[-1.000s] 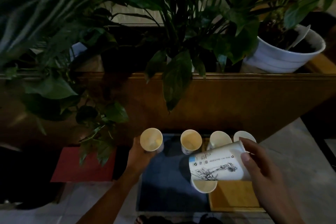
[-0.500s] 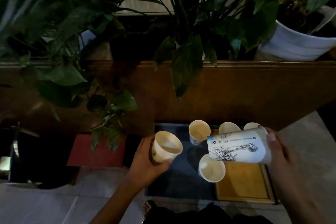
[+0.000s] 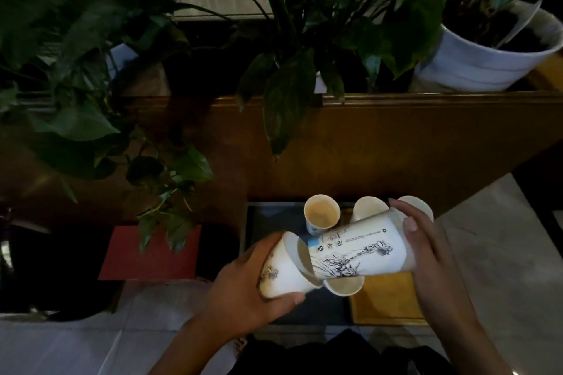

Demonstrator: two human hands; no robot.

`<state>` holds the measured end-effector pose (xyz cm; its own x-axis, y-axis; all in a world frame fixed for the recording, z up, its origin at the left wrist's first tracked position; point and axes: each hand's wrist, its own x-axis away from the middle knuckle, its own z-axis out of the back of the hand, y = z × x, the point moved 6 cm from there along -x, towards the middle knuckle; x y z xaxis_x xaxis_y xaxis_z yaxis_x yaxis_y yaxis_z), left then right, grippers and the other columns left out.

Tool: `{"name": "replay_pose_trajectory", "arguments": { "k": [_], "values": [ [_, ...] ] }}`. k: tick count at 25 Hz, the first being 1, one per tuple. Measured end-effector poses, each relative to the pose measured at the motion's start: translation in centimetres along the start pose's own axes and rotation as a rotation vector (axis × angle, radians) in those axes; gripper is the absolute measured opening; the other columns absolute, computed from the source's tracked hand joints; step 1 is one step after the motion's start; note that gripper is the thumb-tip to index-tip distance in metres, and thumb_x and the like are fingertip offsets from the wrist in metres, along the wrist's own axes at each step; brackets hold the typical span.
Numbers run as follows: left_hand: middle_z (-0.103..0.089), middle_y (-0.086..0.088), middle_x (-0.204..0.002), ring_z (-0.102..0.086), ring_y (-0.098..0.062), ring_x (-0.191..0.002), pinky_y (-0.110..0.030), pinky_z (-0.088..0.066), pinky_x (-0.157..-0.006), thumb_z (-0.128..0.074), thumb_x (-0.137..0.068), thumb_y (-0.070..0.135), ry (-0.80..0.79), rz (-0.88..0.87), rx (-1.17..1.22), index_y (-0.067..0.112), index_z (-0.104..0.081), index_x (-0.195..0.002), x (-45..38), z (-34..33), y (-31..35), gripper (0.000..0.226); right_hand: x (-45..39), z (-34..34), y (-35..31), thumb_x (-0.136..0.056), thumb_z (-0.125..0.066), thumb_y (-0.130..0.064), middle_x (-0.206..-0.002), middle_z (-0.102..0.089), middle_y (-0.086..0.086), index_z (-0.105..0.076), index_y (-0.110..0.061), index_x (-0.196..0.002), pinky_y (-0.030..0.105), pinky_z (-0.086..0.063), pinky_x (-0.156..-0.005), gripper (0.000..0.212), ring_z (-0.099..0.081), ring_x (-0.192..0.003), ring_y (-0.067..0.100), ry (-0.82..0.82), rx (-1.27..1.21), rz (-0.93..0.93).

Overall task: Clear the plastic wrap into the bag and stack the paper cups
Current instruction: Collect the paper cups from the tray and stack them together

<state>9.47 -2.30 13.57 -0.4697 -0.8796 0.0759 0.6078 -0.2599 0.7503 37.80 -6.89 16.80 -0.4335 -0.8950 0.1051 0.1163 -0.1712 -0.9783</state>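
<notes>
My left hand [image 3: 243, 289] grips a single white paper cup [image 3: 285, 272], tilted with its mouth facing right. My right hand [image 3: 426, 256] holds a sideways stack of paper cups [image 3: 359, 248] with a black drawing on it; the stack's narrow end is entering the single cup's mouth. Below them several loose paper cups stand upright: one [image 3: 322, 212] at the back, two [image 3: 365, 207] [image 3: 422, 205] partly hidden behind the stack and my right hand, and one [image 3: 344, 286] under the stack. No plastic wrap or bag is visible.
The cups stand on a low dark tray [image 3: 274, 222] beside an orange wooden board [image 3: 387, 298]. A wooden planter ledge [image 3: 396, 137] with leafy plants and a white pot [image 3: 475, 64] rises behind. A red box [image 3: 152, 256] lies left. Pale floor tiles [image 3: 502, 253] lie right.
My left hand lifted one cup off the tray, tilted it and brought it right. My right hand swung the stack down and left until its end entered that cup.
</notes>
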Motion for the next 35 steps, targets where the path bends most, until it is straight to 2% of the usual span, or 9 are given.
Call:
{"name": "replay_pose_trajectory", "arguments": {
  "k": [1,4,7,12,15,19,23,30,35],
  "values": [
    [-0.053,0.031,-0.13,-0.059,0.002,-0.11,-0.027,-0.054,-0.088,-0.065,-0.061,0.085,-0.007,-0.016,-0.027,0.058,-0.023,-0.144,0.0,0.0,0.6,0.098,0.1,-0.1,0.1,-0.087,-0.046,-0.062,-0.121,-0.062,-0.026,-0.058,-0.044,-0.132,0.015,-0.052,-0.072,0.051,-0.061,-0.106,-0.004,-0.032,-0.007,0.009],
    [-0.061,0.022,-0.123,-0.064,-0.004,-0.102,-0.031,-0.056,-0.085,-0.062,-0.058,0.089,-0.042,-0.036,-0.118,0.061,-0.011,-0.144,0.1,-0.2,1.7,0.104,0.5,-0.9,0.8,-0.085,-0.055,-0.057,-0.119,-0.066,-0.017,-0.058,-0.037,-0.136,0.025,-0.058,-0.069,0.054,-0.067,-0.104,0.008,-0.155,-0.095,-0.031],
    [-0.054,0.028,-0.123,-0.059,0.001,-0.105,-0.028,-0.054,-0.087,-0.06,-0.057,0.091,-0.059,-0.046,-0.165,0.057,-0.016,-0.141,0.1,-0.2,2.4,0.101,0.9,-1.6,1.0,-0.083,-0.058,-0.053,-0.118,-0.066,-0.019,-0.065,-0.032,-0.128,0.023,-0.057,-0.067,0.051,-0.067,-0.104,0.008,-0.18,-0.114,-0.033],
    [-0.053,0.025,-0.127,-0.056,0.005,-0.106,-0.026,-0.053,-0.085,-0.061,-0.06,0.089,-0.073,-0.096,-0.177,0.05,-0.025,-0.138,0.0,-0.2,3.7,0.095,1.6,-3.1,0.9,-0.083,-0.059,-0.06,-0.12,-0.069,-0.015,-0.063,-0.04,-0.128,0.021,-0.057,-0.069,0.05,-0.069,-0.102,0.007,-0.29,-0.065,-0.052],
    [-0.053,0.026,-0.126,-0.055,0.007,-0.106,-0.02,-0.052,-0.083,-0.062,-0.06,0.09,-0.086,-0.108,-0.179,0.05,-0.026,-0.139,0.1,-0.3,4.2,0.096,1.9,-4.0,0.4,-0.08,-0.059,-0.06,-0.12,-0.068,-0.021,-0.063,-0.05,-0.124,0.016,-0.055,-0.074,0.046,-0.067,-0.105,0.002,-0.374,-0.041,-0.065],
    [-0.053,0.027,-0.123,-0.055,0.006,-0.103,-0.014,-0.049,-0.078,-0.062,-0.06,0.09,-0.083,-0.111,-0.17,0.05,-0.028,-0.138,0.2,-0.3,4.4,0.094,2.5,-5.0,-0.3,-0.082,-0.061,-0.055,-0.126,-0.068,-0.015,-0.065,-0.044,-0.125,0.017,-0.053,-0.082,0.044,-0.064,-0.114,0.003,-0.404,-0.049,-0.044],
    [-0.051,0.03,-0.124,-0.055,0.008,-0.102,-0.008,-0.045,-0.078,-0.063,-0.061,0.09,-0.083,-0.112,-0.16,0.051,-0.029,-0.138,0.3,-0.4,4.5,0.093,3.3,-6.3,-0.5,-0.08,-0.059,-0.06,-0.125,-0.066,-0.022,-0.064,-0.054,-0.121,0.023,-0.054,-0.09,0.041,-0.061,-0.117,0.0,-0.434,-0.025,-0.066],
    [-0.053,0.029,-0.121,-0.057,0.007,-0.101,-0.013,-0.05,-0.076,-0.063,-0.062,0.089,-0.037,-0.13,-0.154,0.051,-0.031,-0.138,0.2,-0.4,5.0,0.091,4.7,-8.1,-0.4,-0.078,-0.058,-0.064,-0.126,-0.063,-0.024,-0.058,-0.059,-0.122,0.04,-0.055,-0.097,0.044,-0.061,-0.117,0.006,-0.43,0.02,-0.08],
    [-0.047,0.028,-0.125,-0.055,0.005,-0.106,-0.016,-0.05,-0.082,-0.062,-0.067,0.085,-0.109,-0.079,-0.112,0.051,-0.024,-0.14,0.4,-1.1,4.4,0.089,4.4,-8.8,-0.6,-0.087,-0.062,-0.049,-0.126,-0.058,-0.032,-0.054,-0.056,-0.126,0.03,-0.053,-0.097,0.04,-0.055,-0.119,-0.004,-0.492,0.102,-0.052]
  ]
}}
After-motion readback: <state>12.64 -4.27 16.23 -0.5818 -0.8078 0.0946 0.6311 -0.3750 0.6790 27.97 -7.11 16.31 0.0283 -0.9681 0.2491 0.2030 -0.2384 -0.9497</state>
